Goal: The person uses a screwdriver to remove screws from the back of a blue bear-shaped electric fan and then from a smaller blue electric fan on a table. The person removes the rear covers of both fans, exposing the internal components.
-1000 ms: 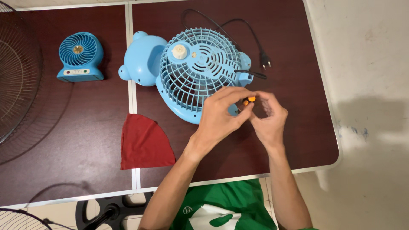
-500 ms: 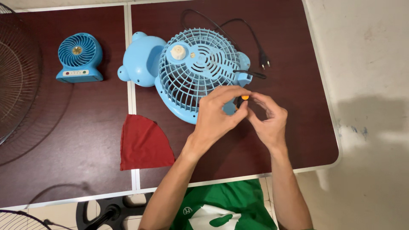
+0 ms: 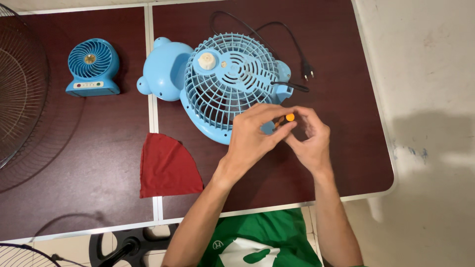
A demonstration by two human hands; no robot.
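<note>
A light blue desk fan (image 3: 225,81) lies face down on the dark red table (image 3: 99,178), its rear grille up and its rounded base (image 3: 166,66) to the left. At the fan's lower right edge my left hand (image 3: 255,136) and my right hand (image 3: 309,141) meet, fingertips together. Between them shows the orange end of a small tool (image 3: 290,117), held by both hands; its tip is hidden by my fingers. The fan's black cord and plug (image 3: 307,74) trail off to the right.
A small blue mini fan (image 3: 92,66) stands at the left. A folded red cloth (image 3: 166,165) lies near the table's front. A large metal fan grille (image 3: 20,94) covers the far left. A black fan stand (image 3: 128,244) sits on the floor below.
Both hands have crept slightly up toward the fan's rim, and the orange tool end has turned a little between my fingers. The fan has not moved.
</note>
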